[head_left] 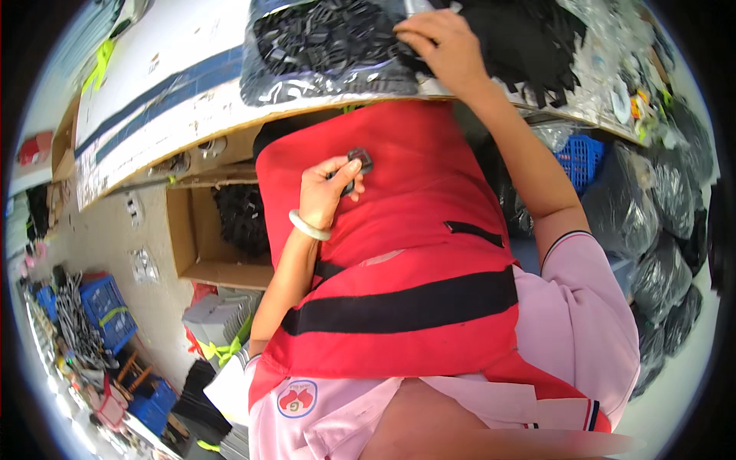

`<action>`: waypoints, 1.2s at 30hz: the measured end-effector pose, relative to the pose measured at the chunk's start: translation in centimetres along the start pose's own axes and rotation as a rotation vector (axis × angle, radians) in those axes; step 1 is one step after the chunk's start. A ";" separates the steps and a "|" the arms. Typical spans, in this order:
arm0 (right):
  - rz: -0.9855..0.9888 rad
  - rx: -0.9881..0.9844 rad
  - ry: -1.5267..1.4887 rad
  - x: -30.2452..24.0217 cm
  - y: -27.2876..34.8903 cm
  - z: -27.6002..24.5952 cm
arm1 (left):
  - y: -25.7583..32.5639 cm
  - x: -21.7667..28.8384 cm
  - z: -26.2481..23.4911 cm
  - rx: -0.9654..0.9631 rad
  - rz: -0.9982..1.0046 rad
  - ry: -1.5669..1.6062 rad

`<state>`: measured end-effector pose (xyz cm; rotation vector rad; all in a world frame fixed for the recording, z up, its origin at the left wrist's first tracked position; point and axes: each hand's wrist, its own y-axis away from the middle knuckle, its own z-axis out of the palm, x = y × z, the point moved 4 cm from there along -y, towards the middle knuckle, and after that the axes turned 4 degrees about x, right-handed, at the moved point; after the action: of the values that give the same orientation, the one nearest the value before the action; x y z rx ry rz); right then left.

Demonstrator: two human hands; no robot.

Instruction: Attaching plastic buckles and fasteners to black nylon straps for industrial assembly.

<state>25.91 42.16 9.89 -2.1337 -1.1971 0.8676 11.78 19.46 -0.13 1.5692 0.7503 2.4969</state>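
A blue crate (101,299) sits left — right, a basket (579,159) beside plastic bags (625,203).

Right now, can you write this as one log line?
left hand: holds small black piece | right hand: over white table, near clear bag of black pieces | right grip: unclear

The left hand (323,188), left of the frame's centre, curls its fingers under the thumb; the right hand (451,55), top centre-right, points bent fingers leftward, its forearm (523,157) slanting up.
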 end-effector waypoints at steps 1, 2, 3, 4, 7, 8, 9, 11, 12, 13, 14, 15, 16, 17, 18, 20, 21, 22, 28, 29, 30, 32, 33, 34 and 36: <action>-0.107 0.077 -0.062 -1.6 -1.3 -0.9 | 0.2 0.3 0.0 0.000 0.044 -0.038; -0.030 0.012 -0.164 -2.3 -1.9 -1.3 | 0.3 0.5 -0.6 0.037 0.070 -0.037; 0.050 -0.054 -0.257 -3.3 -2.2 -2.0 | 0.5 0.9 -0.9 0.070 0.061 -0.032; 0.282 -0.111 -0.417 -5.6 -2.9 -2.6 | 0.7 1.2 -1.3 0.106 0.091 -0.021; 0.379 -0.134 -0.609 -9.9 -0.7 -2.3 | 1.0 2.5 -1.5 0.173 0.138 -0.009; 0.603 -0.363 -0.787 -11.1 0.6 -1.1 | 1.1 2.8 -1.5 0.191 0.162 -0.005; 0.826 -0.599 -0.952 -12.1 2.2 0.1 | 1.2 3.0 -1.6 0.203 0.156 -0.001; 0.982 -0.733 -0.977 -12.5 5.0 1.2 | 1.2 3.3 -1.6 0.207 0.224 0.001; 1.038 -0.760 -0.967 -12.7 6.0 1.5 | 1.4 3.4 -1.6 0.210 0.239 -0.013; 1.093 -0.787 -0.955 -12.9 6.8 1.7 | 1.6 3.4 -1.8 0.222 0.232 -0.010; 1.095 -0.800 -0.960 -13.0 7.3 2.0 | 1.7 3.4 -1.9 0.229 0.258 -0.039; 1.154 -0.790 -0.995 -12.7 7.8 2.4 | 1.7 3.6 -1.8 0.226 0.284 -0.070; 1.213 -0.779 -1.030 -12.6 8.1 2.7 | 1.8 3.6 -1.8 0.236 0.296 -0.107; 1.217 -0.779 -1.029 -12.6 8.2 2.9 | 1.8 3.4 -1.7 0.236 0.293 -0.106; 1.239 -0.751 -1.078 -12.6 8.1 3.1 | 1.8 3.2 -1.7 0.263 0.329 -0.142; 1.259 -0.724 -1.126 -12.6 8.0 3.3 | 1.7 2.8 -1.9 0.291 0.367 -0.177; 1.283 -0.718 -1.175 -12.7 8.1 3.4 | 1.7 2.9 -1.9 0.287 0.450 -0.256; 1.306 -0.712 -1.224 -12.8 8.2 3.5 | 1.8 3.0 -1.8 0.283 0.534 -0.336; 1.225 -0.621 -1.302 -12.3 9.4 5.0 | 2.7 4.1 -1.3 0.291 0.970 -0.799; 1.226 -0.621 -1.301 -12.1 9.3 4.9 | 2.9 4.1 -1.2 0.290 0.969 -0.798; 1.208 -0.665 -1.344 -12.2 9.2 4.9 | 2.7 3.5 -1.6 0.252 0.723 -0.480; 1.191 -0.713 -1.387 -12.5 9.2 5.1 | 2.5 2.6 -2.1 0.212 0.470 -0.164; 1.161 -0.642 -1.332 -12.6 9.2 5.2 | 2.0 1.6 -2.5 0.165 0.222 0.121; 1.131 -0.572 -1.275 -12.5 9.2 5.3 | 1.8 0.6 -2.5 0.113 -0.030 0.403; 0.829 -0.494 -1.033 -12.2 9.3 5.3 | 1.2 -0.1 -2.4 0.120 -0.021 0.416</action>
<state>22.00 27.95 3.17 -2.6911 -0.9401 2.4640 9.95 17.52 -0.46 1.0665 0.9732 2.8461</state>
